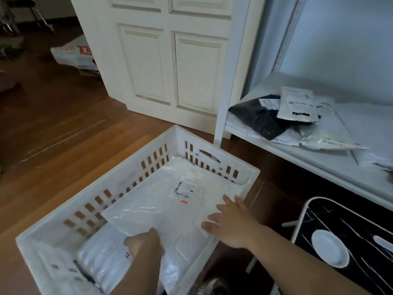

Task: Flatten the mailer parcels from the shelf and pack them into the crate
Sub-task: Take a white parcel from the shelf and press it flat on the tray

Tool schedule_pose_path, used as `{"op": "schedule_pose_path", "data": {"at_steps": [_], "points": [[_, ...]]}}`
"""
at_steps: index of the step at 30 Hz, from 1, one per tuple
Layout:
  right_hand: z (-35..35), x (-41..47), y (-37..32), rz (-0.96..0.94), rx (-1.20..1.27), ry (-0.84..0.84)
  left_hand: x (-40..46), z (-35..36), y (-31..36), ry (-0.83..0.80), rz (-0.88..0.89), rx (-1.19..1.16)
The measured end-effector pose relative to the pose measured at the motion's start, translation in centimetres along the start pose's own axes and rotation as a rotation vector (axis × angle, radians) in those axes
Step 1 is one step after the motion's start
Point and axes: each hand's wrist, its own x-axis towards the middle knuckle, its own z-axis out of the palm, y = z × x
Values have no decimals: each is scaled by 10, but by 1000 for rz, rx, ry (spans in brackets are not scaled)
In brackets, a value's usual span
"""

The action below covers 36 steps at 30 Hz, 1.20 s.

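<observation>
While both hands, the left hand point(144, 243) and right hand point(230, 223), press with released grips on a white mailer point(170, 209) in the crate point(244, 171) at lower centre, several parcels point(282, 118) wait on the shelf point(314, 165) at right.

The crate point(119, 184) is seen to be of white matt plastic, and the mailer point(170, 211) in it of thin, glossy, crinkled plastic film with a paper label point(184, 189). The floor point(53, 128) is shown as polished wood; the door point(170, 60) and shelf point(319, 165) are painted white, and a black mailer point(259, 118) there looks matt.
</observation>
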Motion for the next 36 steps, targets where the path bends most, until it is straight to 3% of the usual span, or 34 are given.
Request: {"op": "schedule_pose_path", "data": {"at_steps": [4, 6, 7, 9, 11, 13, 15, 16, 24, 28, 31, 36], "points": [[8, 14, -2, 12, -202, -70, 9, 12, 5, -44, 165, 356], [9, 19, -5, 39, -277, -115, 9, 20, 7, 40, 272, 522], [6, 21, -8, 60, -292, -141, 7, 20, 6, 129, 413, 638], [0, 24, -12, 87, -275, -177, 5, 20, -2, 171, 916, 882], [-6, 27, -16, 94, -264, -203, 7, 23, -17, -33, 1385, 1191], [-10, 31, -19, 99, -278, -232, 11, 34, -25, -344, 1574, 1493], [-10, 36, -19, 101, -294, -262, 11, 43, -35, -574, 1509, 1692], [-9, 40, -18, 101, -295, -263, 12, 45, -39, -615, 1448, 1731], [2, 51, -5, -12, -275, 27, 30, 70, -56, -538, 1233, 1989], [5, 60, 0, -12, -158, 152, 25, 79, -48, -363, 1354, 1749], [6, 61, 2, -10, -137, 195, 31, 80, -39, -194, 1235, 1716], [7, 59, 3, -42, -67, 283, 50, 88, -37, -281, 1010, 1710]]}}
